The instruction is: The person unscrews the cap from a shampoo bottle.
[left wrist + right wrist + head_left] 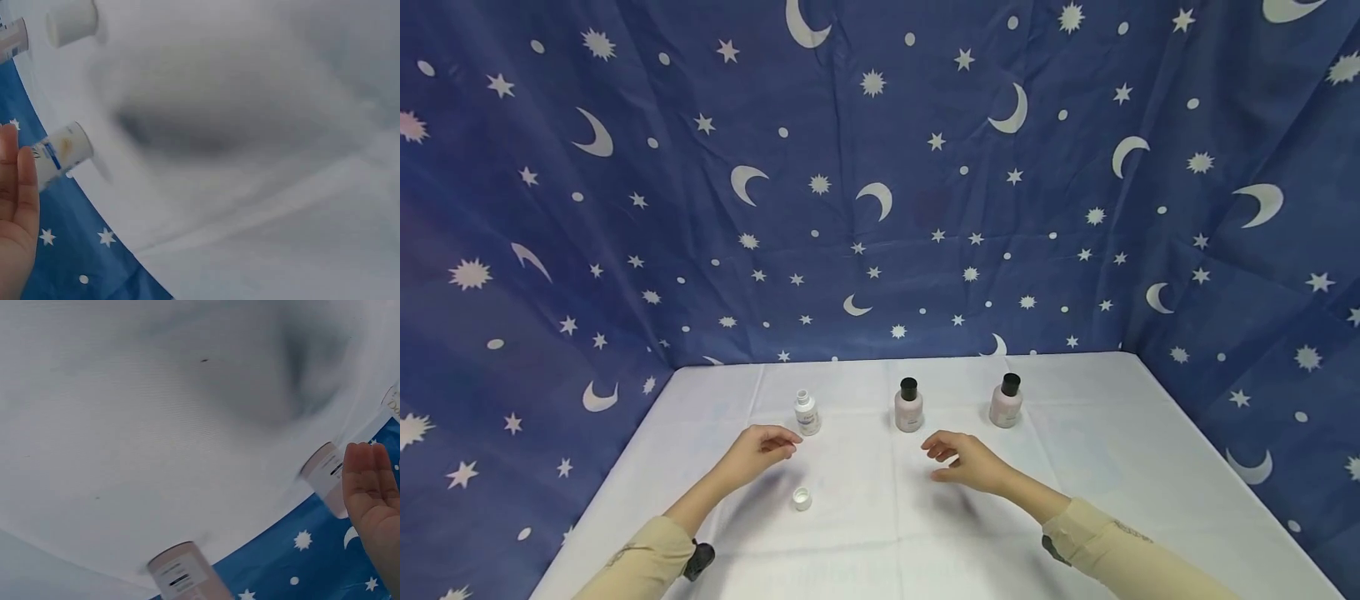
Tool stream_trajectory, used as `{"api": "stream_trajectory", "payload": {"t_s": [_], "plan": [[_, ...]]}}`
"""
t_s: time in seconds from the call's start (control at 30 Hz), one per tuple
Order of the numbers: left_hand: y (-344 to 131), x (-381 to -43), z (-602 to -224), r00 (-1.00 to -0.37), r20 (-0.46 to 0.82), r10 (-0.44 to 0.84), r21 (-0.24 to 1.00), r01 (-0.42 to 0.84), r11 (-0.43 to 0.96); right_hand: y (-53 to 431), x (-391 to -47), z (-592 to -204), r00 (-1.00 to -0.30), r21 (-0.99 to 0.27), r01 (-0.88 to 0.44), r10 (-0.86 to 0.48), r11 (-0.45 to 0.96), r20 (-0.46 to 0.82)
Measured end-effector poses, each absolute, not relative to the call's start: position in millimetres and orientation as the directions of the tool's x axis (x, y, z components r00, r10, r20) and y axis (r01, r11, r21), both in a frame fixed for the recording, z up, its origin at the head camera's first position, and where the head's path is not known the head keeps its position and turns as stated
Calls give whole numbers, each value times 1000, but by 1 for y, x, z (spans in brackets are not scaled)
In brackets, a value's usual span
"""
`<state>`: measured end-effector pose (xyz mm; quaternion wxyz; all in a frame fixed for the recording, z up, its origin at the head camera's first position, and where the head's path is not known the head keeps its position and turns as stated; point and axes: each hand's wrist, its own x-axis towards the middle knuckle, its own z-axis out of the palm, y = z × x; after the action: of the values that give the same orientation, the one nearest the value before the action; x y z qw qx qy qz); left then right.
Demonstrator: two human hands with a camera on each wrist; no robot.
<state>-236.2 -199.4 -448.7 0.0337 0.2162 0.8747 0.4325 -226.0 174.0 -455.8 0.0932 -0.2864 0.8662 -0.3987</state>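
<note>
A small white bottle stands uncapped at the left of the table, its label facing forward. Its white screw cap lies on the cloth nearer the person. My left hand hovers beside the white bottle, fingers loosely bent and nothing in them. Two pinkish bottles with black caps stand farther right, one at the middle and one beyond it. Below the middle bottle my right hand hangs over the cloth, relaxed and holding nothing. In the left wrist view the fingers overlap the white bottle.
A white cloth with faint creases covers the table. Dark blue curtains printed with moons and stars rise along the back and both sides. Each wrist wears a dark device at the cuff of a beige sleeve.
</note>
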Motion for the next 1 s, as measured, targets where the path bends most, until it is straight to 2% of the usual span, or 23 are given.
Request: {"api": "stream_trajectory", "payload": {"t_s": [0.27,0.4,0.73,1.0], "plan": [[-166,-249,-431,-877,145,458,697,419,582,195,-227,-458,-859,-772,-384,-502,506,98],[-147,-252,-425,-885,152,441,670,420,612,199,-228,-457,-876,-786,-363,-472,500,104],[-105,-270,-418,-935,221,275,731,346,588,202,-235,-458,-899,-815,-352,-409,461,157],[-87,-280,-417,-942,227,248,776,329,538,202,-246,-460,-911,-817,-334,-384,470,151]]}}
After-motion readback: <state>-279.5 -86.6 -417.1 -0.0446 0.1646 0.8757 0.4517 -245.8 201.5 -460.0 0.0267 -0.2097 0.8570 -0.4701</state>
